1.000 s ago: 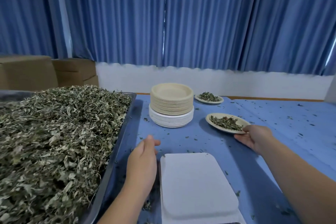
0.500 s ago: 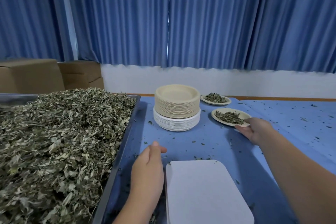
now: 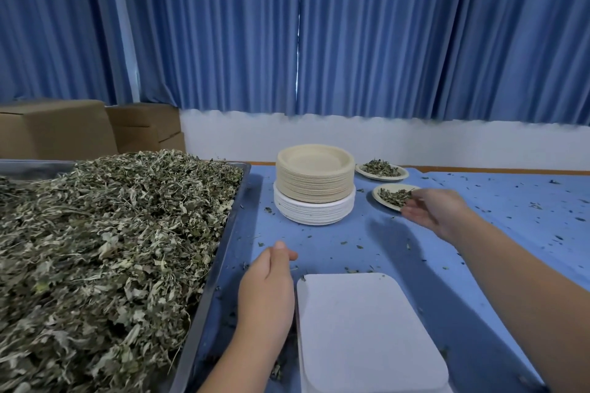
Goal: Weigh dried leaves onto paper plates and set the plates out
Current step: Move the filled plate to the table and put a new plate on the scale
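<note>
Since a moment ago, the right hand (image 3: 431, 212) has pushed the near plate of leaves (image 3: 377, 197) farther back. It now sits just in front of the other filled plate (image 3: 404, 176). The hand's fingers are loose and apart at the plate's rim. The left hand (image 3: 268, 290) holds nothing, fingers relaxed, beside the white scale (image 3: 367, 335). A stack of plates (image 3: 314, 185) stands on the blue surface (image 3: 351, 249), near the big tray (image 3: 228, 230) of dried leaves (image 3: 95, 249).
</note>
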### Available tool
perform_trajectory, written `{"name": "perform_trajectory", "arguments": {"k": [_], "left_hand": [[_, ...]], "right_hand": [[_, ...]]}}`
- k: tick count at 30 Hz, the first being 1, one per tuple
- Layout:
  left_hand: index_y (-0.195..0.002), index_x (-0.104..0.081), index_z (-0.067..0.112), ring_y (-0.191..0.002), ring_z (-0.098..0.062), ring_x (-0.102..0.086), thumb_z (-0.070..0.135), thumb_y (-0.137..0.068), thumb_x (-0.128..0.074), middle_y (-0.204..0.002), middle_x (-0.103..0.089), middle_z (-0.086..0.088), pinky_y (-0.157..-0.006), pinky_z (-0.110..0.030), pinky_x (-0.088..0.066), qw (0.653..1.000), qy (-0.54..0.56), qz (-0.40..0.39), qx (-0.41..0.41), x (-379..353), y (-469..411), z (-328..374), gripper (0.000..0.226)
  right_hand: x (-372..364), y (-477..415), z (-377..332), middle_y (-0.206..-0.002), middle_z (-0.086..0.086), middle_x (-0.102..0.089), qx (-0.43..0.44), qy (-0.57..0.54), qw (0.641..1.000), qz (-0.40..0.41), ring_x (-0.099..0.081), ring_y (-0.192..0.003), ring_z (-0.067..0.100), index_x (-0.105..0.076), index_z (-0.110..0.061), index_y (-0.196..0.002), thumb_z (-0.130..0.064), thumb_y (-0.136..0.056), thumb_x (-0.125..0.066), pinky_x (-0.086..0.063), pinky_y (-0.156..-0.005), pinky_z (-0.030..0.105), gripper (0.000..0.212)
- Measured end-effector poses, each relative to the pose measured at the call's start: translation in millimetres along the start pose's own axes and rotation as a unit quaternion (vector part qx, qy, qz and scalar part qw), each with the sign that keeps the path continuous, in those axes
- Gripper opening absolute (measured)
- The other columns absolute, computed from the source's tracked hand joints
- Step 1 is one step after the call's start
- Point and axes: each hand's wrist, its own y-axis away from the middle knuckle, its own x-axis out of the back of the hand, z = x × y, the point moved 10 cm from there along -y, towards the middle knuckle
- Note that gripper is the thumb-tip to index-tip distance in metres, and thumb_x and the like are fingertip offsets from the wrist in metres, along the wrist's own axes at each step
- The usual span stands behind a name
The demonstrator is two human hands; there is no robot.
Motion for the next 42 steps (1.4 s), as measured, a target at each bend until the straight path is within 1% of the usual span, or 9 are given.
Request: {"name": "perform_trajectory", "arguments": {"k": [4,7,10,12,15,21,29,35,42], "left_hand": [[-0.083,-0.067,0.025,-0.074,-0.012,-0.054,0.041,-0.101,-0.038,-0.071,-0.054,0.011,-0.066,-0.031,-0.037,1.000,0.001,-0.002,-0.001,-1,1,1,0.038],[-0.082,-0.067,0.024,-0.073,-0.012,-0.052,0.040,-0.100,-0.039,-0.069,-0.052,0.012,-0.067,-0.031,-0.037,1.000,0.006,0.000,-0.001,0,0,1,0.037],[-0.081,-0.067,0.024,-0.075,-0.012,-0.052,0.040,-0.100,-0.039,-0.070,-0.053,0.012,-0.069,-0.031,-0.037,1.000,0.007,0.001,0.000,0,0,0,0.037],[-0.082,-0.067,0.024,-0.075,-0.012,-0.053,0.041,-0.100,-0.039,-0.072,-0.054,0.012,-0.068,-0.032,-0.037,1.000,0.010,0.001,0.005,0,0,-2,0.037],[-0.082,-0.067,0.026,-0.076,-0.013,-0.052,0.043,-0.100,-0.038,-0.073,-0.053,0.012,-0.067,-0.032,-0.037,1.000,0.013,-0.006,0.005,-3,0,-3,0.037],[-0.083,-0.066,0.029,-0.090,-0.006,-0.057,0.043,-0.100,-0.036,-0.086,-0.060,0.010,-0.074,-0.029,-0.039,1.000,0.004,-0.006,-0.008,-2,-4,-4,0.037],[-0.087,-0.065,0.030,-0.098,-0.011,-0.057,0.042,-0.101,-0.036,-0.098,-0.064,0.008,-0.084,-0.032,-0.042,1.000,-0.009,-0.009,-0.006,-2,-7,-7,0.034],[-0.087,-0.064,0.032,-0.100,-0.008,-0.057,0.040,-0.102,-0.035,-0.100,-0.064,0.011,-0.090,-0.033,-0.043,1.000,-0.013,-0.018,-0.013,-3,-5,-1,0.033],[-0.087,-0.063,0.032,-0.100,-0.013,-0.057,0.039,-0.102,-0.036,-0.098,-0.063,0.007,-0.091,-0.034,-0.043,0.999,-0.027,-0.025,-0.016,-4,-1,1,0.032]], "right_hand": [[-63,41,-74,-0.087,0.005,-0.066,0.239,0.188,0.952,-0.024,-0.063,-0.063,0.014,-0.064,-0.013,-0.085,-0.012,-0.090,-0.055,-0.058,-0.068,0.030,0.010],[-135,86,-113,-0.103,-0.007,-0.060,0.420,0.358,0.827,-0.103,-0.061,-0.082,0.014,-0.068,-0.019,-0.105,-0.021,-0.093,-0.057,-0.047,-0.083,0.028,0.017],[-186,89,-93,-0.133,0.001,-0.050,0.404,0.553,0.705,-0.182,-0.051,-0.119,0.022,-0.057,-0.015,-0.130,-0.028,-0.098,-0.050,-0.036,-0.102,0.030,0.035],[-193,81,-73,-0.117,0.001,-0.059,0.342,0.639,0.660,-0.197,-0.052,-0.114,0.028,-0.066,-0.017,-0.108,-0.025,-0.099,-0.044,-0.044,-0.089,0.031,0.025],[-188,75,-70,-0.068,-0.001,-0.052,0.303,0.643,0.676,-0.195,-0.052,-0.067,0.023,-0.053,-0.019,-0.065,-0.018,-0.095,-0.041,-0.040,-0.054,0.025,0.033],[-186,75,-77,-0.055,0.002,-0.052,0.279,0.581,0.734,-0.214,-0.047,-0.053,0.019,-0.063,-0.021,-0.051,-0.011,-0.086,-0.052,-0.042,-0.055,0.023,0.038],[-182,76,-92,-0.085,0.016,-0.070,0.262,0.512,0.796,-0.188,-0.056,-0.062,0.020,-0.074,-0.012,-0.100,-0.005,-0.086,-0.064,-0.047,-0.057,0.022,0.018],[-178,85,-111,-0.059,-0.011,-0.057,0.319,0.497,0.794,-0.142,-0.052,-0.052,0.009,-0.076,-0.012,-0.100,-0.008,-0.087,-0.066,-0.041,-0.055,0.016,0.016],[-171,87,-107,-0.061,-0.001,-0.061,0.303,0.516,0.792,-0.120,-0.059,-0.061,0.016,-0.075,-0.009,-0.099,-0.002,-0.088,-0.061,-0.055,-0.077,0.027,0.020]]}}
